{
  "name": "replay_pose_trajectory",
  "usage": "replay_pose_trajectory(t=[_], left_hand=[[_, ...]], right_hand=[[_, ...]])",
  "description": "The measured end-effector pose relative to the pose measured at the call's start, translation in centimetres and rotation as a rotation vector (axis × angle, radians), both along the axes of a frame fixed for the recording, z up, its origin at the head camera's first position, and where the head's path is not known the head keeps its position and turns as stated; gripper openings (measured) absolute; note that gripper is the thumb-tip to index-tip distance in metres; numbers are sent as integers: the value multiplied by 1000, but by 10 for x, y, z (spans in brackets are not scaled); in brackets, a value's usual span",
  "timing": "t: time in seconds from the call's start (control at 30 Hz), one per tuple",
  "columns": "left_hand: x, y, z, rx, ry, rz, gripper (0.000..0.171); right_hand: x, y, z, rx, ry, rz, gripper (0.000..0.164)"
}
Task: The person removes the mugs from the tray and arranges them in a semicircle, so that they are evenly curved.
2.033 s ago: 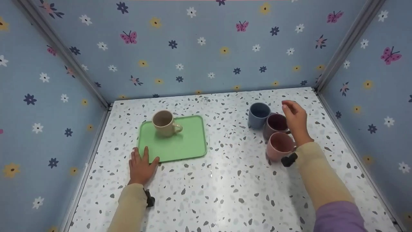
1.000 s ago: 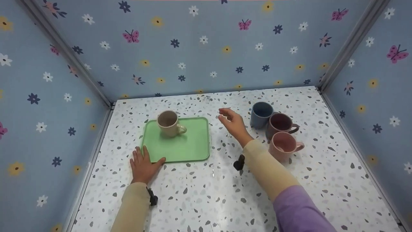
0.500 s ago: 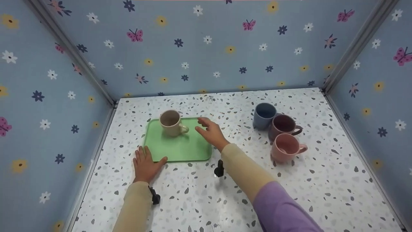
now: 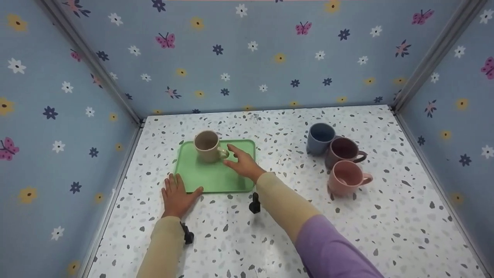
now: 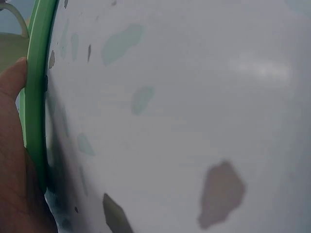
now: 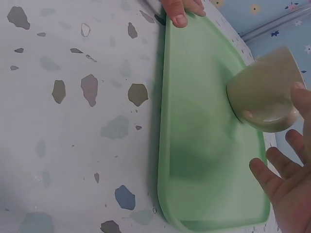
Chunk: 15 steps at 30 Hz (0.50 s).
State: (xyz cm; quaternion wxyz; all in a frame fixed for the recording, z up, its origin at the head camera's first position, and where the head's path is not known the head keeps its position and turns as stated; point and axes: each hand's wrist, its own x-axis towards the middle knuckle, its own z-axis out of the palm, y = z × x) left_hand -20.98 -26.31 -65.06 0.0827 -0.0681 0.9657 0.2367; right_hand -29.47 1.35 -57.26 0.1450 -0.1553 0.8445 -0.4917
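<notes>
A beige mug (image 4: 208, 153) stands upright at the back left of a green tray (image 4: 216, 180). My right hand (image 4: 244, 164) is over the tray's right half, thumb and forefinger spread at the mug's handle (image 4: 224, 153). In the right wrist view, the fingers (image 6: 265, 175) are parted beside the mug (image 6: 262, 90) and curl round nothing. At the tray's near left corner lies my left hand (image 4: 178, 199), fingers spread, its thumb along the front rim. The left wrist view catches part of that hand (image 5: 12, 145) against the tray's green edge (image 5: 36, 107).
On the right of the speckled table (image 4: 285, 216), a blue mug (image 4: 317, 145), a dark maroon mug (image 4: 332, 159) and a pink mug (image 4: 341, 185) stand close together, handles to the right. Flower-patterned walls (image 4: 239, 61) enclose the table at the back and sides.
My right hand has travelled left from above the group of mugs, across the table, to the beige mug's handle. My left hand keeps its place at the tray corner. The mugs stay put.
</notes>
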Motion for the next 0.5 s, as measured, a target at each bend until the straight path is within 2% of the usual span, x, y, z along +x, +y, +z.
replay_pose_trajectory(t=[0.23, 0.4, 0.5], left_hand=[[2, 4, 4, 17, 32, 0, 119], [2, 3, 4, 28, 25, -1, 119], [2, -1, 2, 20, 15, -2, 120]], right_hand=[[0, -6, -5, -34, -42, -3, 62], [1, -15, -4, -78, -37, -66, 51], [1, -21, -6, -69, -21, -102, 46]])
